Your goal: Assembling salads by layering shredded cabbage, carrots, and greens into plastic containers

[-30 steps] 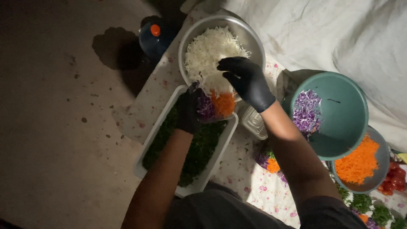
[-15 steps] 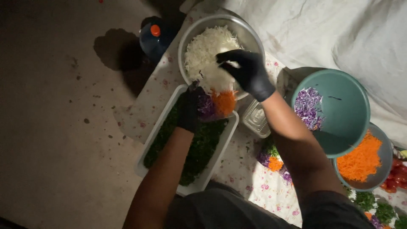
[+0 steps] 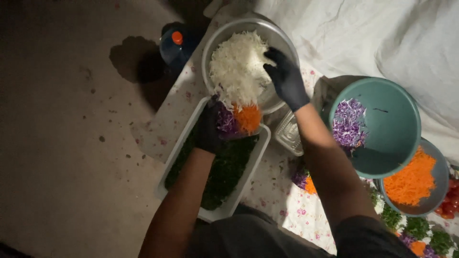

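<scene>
Gloved right hand (image 3: 286,79) digs into shredded white cabbage (image 3: 236,67), round metal bowl (image 3: 287,40).

Metal bowl (image 3: 282,40) sits farthest out, holding cabbage (image 3: 234,67); bottle (image 3: 174,45) to its left. Tray (image 3: 258,157) of greens lies nearer, just before the bowl. Tilted bowl (image 3: 392,124) stands right, with a carrot bowl (image 3: 432,200) partly beneath it. All rest on a cloth (image 3: 282,191).
</scene>
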